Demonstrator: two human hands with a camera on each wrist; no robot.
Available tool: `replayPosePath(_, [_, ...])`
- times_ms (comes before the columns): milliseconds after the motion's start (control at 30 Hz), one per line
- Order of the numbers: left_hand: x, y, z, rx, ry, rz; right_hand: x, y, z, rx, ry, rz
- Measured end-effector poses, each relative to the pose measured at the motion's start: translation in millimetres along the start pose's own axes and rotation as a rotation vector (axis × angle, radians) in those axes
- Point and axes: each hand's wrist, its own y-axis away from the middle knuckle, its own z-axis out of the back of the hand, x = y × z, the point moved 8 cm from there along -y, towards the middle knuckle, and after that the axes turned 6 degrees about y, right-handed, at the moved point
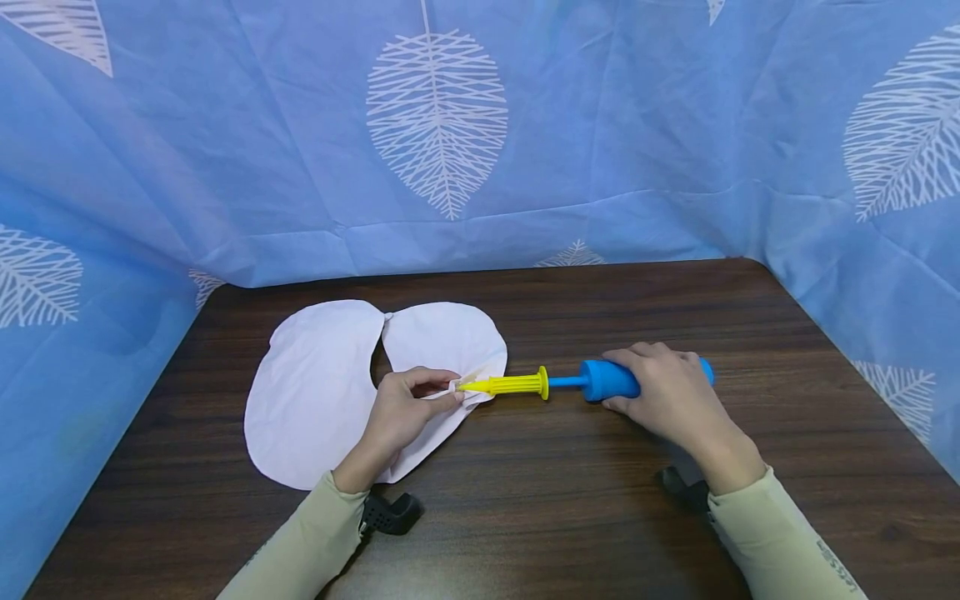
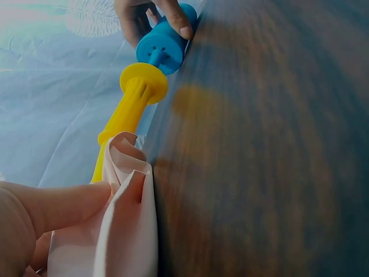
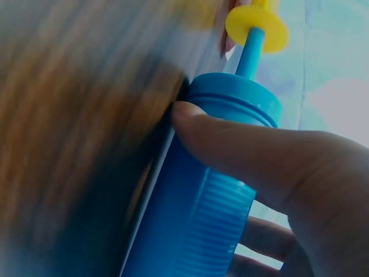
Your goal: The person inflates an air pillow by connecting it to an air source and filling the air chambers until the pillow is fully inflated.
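A flat, creased white inflatable neck pillow lies at the left of the table, its two lobes meeting near a small gap. My left hand pinches the pillow's edge between thumb and fingers, around the tip of a hand pump's yellow nozzle. In the left wrist view the folded white material bunches beside the thumb. The hand pump lies across the table, its blue rod showing between the yellow end and the blue body. My right hand grips the blue body from above. Fingers and material partly hide the nozzle tip.
The dark wood-grain table has its far edge against a blue curtain with white leaf prints, which also hangs along both sides. A black wrist strap mount sits at the left wrist.
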Motion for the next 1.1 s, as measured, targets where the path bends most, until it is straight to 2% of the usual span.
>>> replayPosePath(367, [-0.5,1.2,0.1,-0.003,-0.001,0.01,24.0,-1.7,-2.8,-0.065,-0.03,0.055])
replayPosePath(1100, [-1.8,1.9,-1.7,0.0,0.012,-0.022,41.1,-2.5,-5.4,-0.061,-0.089,0.102])
